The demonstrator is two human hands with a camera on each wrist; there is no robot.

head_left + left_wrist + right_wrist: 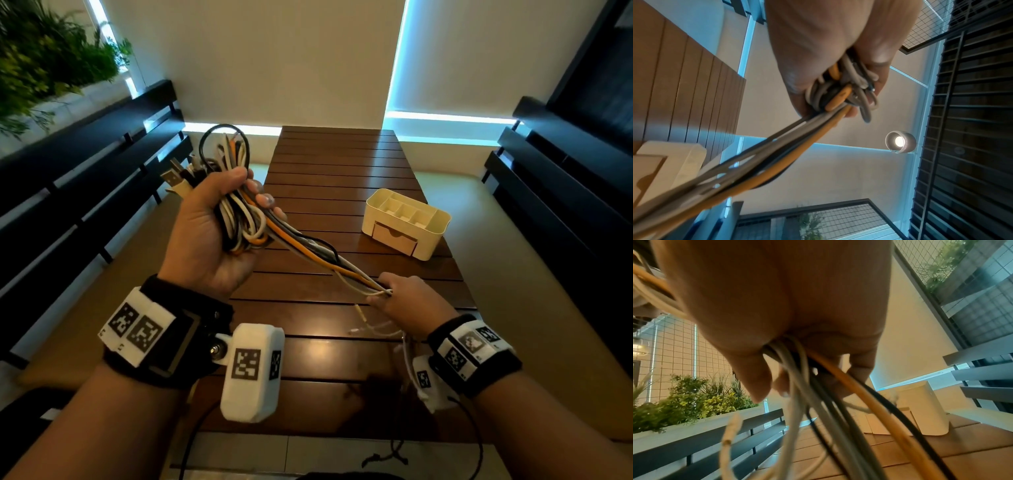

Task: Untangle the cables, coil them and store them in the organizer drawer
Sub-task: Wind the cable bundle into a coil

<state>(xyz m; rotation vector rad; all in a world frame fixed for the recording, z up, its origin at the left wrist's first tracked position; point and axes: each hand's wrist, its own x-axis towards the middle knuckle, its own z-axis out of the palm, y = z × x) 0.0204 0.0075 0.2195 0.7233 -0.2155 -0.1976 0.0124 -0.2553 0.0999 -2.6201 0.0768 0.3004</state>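
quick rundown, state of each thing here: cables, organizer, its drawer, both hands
cables: tangled in one bundle, held in the air, strands stretched between the two hands
organizer: upright on the table, top compartments look empty
drawer: closed
left hand: raised, fingers curled round the bundle
right hand: low over the table, gripping the strands' other end

Cable bundle (239, 219) partly hidden inside the left hand (205, 236); trailing cable ends blurred below the right hand (407, 305).
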